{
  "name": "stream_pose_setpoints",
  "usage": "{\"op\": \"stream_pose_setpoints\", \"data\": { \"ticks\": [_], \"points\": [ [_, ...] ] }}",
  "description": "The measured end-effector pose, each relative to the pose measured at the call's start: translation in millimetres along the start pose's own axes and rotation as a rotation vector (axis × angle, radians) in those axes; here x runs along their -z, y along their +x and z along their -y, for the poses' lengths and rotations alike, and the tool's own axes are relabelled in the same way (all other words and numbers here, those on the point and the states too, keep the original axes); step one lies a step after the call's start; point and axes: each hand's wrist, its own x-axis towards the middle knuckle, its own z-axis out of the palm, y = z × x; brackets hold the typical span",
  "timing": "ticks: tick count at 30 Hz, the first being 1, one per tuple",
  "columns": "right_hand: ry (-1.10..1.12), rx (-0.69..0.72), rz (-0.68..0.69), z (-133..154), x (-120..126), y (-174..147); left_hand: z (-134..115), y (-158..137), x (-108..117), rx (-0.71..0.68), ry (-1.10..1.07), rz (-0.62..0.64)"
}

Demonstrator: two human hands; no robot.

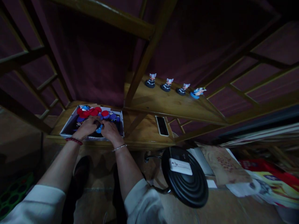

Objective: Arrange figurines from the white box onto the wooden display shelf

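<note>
A white cardboard box (62, 130) stands on the low wooden shelf, filled with small toy figures (91, 112) in red, blue and purple. Both hands reach into it. My left hand (88, 127), a red beaded bracelet at its wrist, has its fingers curled over a small dark item too dim to name. Close beside it, my right hand (110, 130), with a silver bracelet, has bent fingers by a light blue piece (99, 128). What the right fingers grip is hidden.
Several cow-patterned and blue figurines (168, 85) stand in a row on the raised shelf (158, 101). A white-edged phone (162, 126) lies on the lower shelf. A round black stool (187, 189) with a white packet (180, 166) is at right, near paper bags (224, 165).
</note>
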Motion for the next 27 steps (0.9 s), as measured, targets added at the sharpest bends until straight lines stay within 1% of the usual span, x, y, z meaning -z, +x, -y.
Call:
{"op": "stream_pose_setpoints", "data": {
  "ticks": [4,10,17,24,27],
  "points": [
    [0.016,-0.017,-0.010,-3,2,-3,-9,-2,0,0.004,0.055,0.000],
    [-0.001,-0.030,-0.025,-8,5,-5,-14,0,-4,0.021,0.135,-0.028],
    [0.018,-0.022,-0.026,-11,7,-8,-24,-1,-4,0.086,0.125,0.012],
    [-0.002,-0.029,-0.017,-14,6,-9,-25,1,-7,0.024,0.113,0.046],
    [-0.001,-0.022,-0.013,-15,5,-8,-24,0,-7,0.031,0.077,0.013]
  ]
}}
